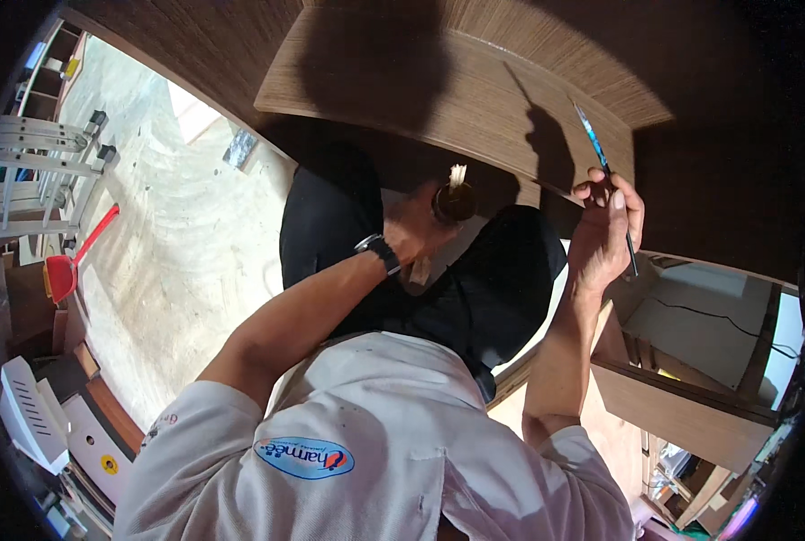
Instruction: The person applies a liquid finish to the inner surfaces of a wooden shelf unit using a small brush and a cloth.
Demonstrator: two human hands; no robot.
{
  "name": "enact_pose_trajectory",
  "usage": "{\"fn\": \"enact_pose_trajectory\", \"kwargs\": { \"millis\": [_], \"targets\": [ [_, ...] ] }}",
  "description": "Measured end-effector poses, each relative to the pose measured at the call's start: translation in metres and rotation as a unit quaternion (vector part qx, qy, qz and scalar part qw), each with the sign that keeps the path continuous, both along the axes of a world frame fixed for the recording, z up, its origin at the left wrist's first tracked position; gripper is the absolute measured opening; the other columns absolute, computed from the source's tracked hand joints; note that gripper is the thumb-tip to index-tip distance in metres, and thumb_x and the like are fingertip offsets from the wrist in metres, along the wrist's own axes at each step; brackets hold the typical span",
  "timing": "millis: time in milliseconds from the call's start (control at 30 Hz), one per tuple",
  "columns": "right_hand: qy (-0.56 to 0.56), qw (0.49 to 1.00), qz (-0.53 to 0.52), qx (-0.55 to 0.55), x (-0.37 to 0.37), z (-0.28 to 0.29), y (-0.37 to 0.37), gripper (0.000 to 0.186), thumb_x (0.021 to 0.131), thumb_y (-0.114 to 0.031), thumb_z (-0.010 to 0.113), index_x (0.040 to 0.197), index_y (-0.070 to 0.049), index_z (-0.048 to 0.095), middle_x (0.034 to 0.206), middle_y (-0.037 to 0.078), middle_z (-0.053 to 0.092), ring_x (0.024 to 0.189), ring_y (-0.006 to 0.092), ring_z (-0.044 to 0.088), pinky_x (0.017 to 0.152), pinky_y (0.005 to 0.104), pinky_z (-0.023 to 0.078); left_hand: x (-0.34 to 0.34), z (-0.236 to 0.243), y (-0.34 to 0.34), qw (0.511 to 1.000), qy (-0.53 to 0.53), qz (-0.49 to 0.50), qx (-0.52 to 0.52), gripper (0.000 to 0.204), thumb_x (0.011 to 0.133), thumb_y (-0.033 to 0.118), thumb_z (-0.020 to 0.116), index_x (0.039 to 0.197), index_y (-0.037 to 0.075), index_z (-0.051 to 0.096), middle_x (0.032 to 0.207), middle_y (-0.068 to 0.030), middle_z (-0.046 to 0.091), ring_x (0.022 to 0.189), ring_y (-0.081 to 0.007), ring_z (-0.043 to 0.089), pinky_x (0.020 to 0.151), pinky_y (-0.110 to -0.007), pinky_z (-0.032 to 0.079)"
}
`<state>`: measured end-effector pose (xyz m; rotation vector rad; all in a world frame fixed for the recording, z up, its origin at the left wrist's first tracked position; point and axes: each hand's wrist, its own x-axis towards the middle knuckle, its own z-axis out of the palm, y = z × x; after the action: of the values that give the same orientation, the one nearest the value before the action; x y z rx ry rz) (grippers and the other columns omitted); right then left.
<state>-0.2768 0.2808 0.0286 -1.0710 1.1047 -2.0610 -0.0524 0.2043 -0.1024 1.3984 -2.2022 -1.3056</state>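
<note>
Between my knees my left hand is closed around a small round dark container. A pale wooden stick pokes up out of it; what else the container holds is too dark to make out. My right hand, raised on the right, pinches a slim paintbrush with a dark handle and a blue stretch toward its tip. The brush tip points up toward a brown wood-grain panel, apart from its surface, and the shadows of hand and brush fall on the panel.
Dark wood-grain boards surround the panel. On the left are a metal ladder, a red long-handled dustpan and a stained pale floor. To the right stands a wooden drawer box, with a black cable behind it.
</note>
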Motion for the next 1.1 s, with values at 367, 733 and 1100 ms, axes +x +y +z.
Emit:
{"fn": "enact_pose_trajectory", "kwargs": {
  "millis": [367, 733, 1100],
  "targets": [
    [0.004, 0.999, -0.046, -0.025, 0.008, -0.010, -0.001, 0.025, 0.104, -0.013, 0.053, 0.123, 0.003, 0.059, 0.112, 0.023, 0.070, 0.090, 0.0268, 0.068, 0.086, 0.0392, 0.055, -0.062, -0.157, -0.043, 0.981, 0.154, 0.085, 0.089, 0.066, 0.073, 0.028, 0.085, 0.131, 0.010, 0.059, 0.120, -0.0182, 0.070, 0.114, -0.0380, 0.066, 0.097, -0.048, 0.052],
    [-0.032, 0.990, -0.133, -0.025, 0.015, -0.035, 0.079, 0.028, 0.105, -0.016, 0.053, 0.127, 0.000, 0.058, 0.116, 0.024, 0.067, 0.106, 0.0262, 0.065, 0.083, 0.0396, 0.055, -0.104, -0.253, -0.088, 0.991, 0.067, 0.108, 0.039, 0.071, 0.075, 0.028, 0.086, 0.139, 0.018, 0.055, 0.122, -0.0080, 0.072, 0.114, -0.0302, 0.068, 0.096, -0.043, 0.056],
    [-0.046, 0.970, -0.239, -0.007, 0.034, -0.032, 0.118, 0.024, 0.103, -0.019, 0.056, 0.123, -0.005, 0.054, 0.111, 0.020, 0.069, 0.103, 0.0238, 0.067, 0.080, 0.0382, 0.055, -0.105, -0.263, -0.061, 0.982, -0.074, 0.117, -0.125, 0.069, 0.085, 0.026, 0.078, 0.142, 0.005, 0.048, 0.131, -0.0168, 0.065, 0.115, -0.0326, 0.065, 0.094, -0.040, 0.053]
  ]
}}
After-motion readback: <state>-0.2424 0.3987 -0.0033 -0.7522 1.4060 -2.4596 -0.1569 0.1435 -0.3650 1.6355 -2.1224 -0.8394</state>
